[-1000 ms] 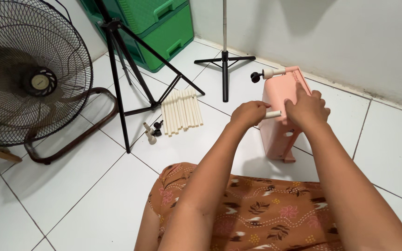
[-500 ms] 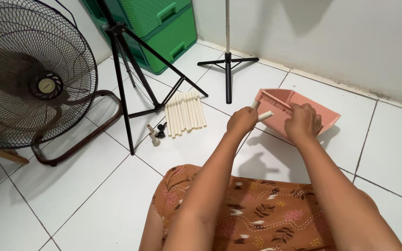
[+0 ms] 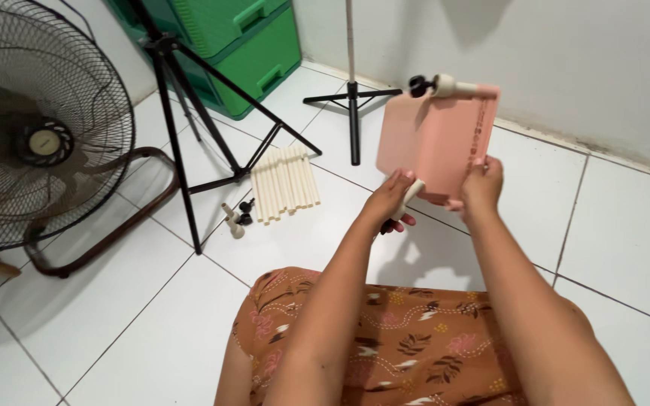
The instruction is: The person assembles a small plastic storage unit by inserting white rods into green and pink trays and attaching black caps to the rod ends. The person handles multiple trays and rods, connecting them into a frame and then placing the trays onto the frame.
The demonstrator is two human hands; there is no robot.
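Note:
A pink plastic shelf panel (image 3: 434, 143) is held upright in front of me, above the white tiled floor. My right hand (image 3: 481, 184) grips its lower right edge. My left hand (image 3: 393, 197) holds a short cream tube (image 3: 414, 192) against the panel's lower left corner. A cream post with a black caster wheel (image 3: 432, 84) sticks out of the panel's top left corner. A bundle of cream tubes (image 3: 286, 183) lies on the floor to the left, with loose caster parts (image 3: 236, 216) beside it.
A large black floor fan (image 3: 39, 135) stands at the left. A black tripod (image 3: 189, 113) and a thinner stand (image 3: 352, 98) rise from the floor. Green plastic drawers (image 3: 242, 37) sit in the back corner against a white wall. My patterned brown skirt (image 3: 385, 346) is below.
The pink panel lay tilted low over the floor half a second ago; both hands have now raised it upright, with the wheeled post at the top. The view shifted slightly right.

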